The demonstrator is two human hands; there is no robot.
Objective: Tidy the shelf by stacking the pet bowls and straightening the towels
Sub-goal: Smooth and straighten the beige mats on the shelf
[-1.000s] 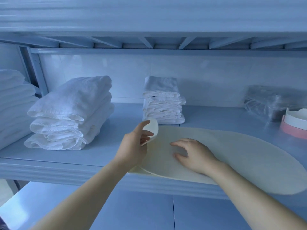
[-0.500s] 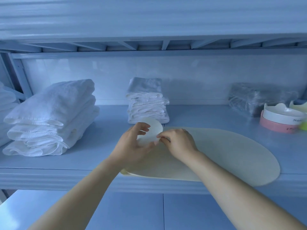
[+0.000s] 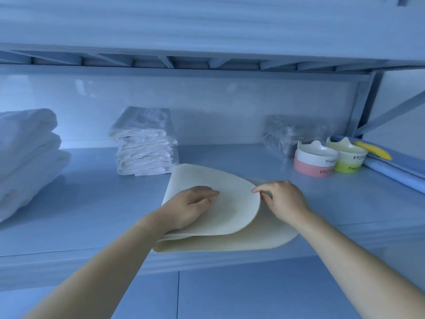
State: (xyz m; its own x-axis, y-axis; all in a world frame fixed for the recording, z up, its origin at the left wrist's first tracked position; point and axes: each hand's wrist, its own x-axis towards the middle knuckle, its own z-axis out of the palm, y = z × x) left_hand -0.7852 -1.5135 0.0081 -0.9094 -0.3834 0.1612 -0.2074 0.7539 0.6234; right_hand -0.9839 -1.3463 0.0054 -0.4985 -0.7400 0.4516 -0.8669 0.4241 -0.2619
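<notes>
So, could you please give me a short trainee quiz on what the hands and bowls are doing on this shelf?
1. True or false: the left hand rests on top of the folded-over flap of the cream mat.
2. What is the right hand pinching? A) the edge of the mat's flap B) a towel C) a bowl rim
3. Fill in: the white bowl sits stacked on a ___.

Key: 1 true; 2 A; 3 pink bowl.
</notes>
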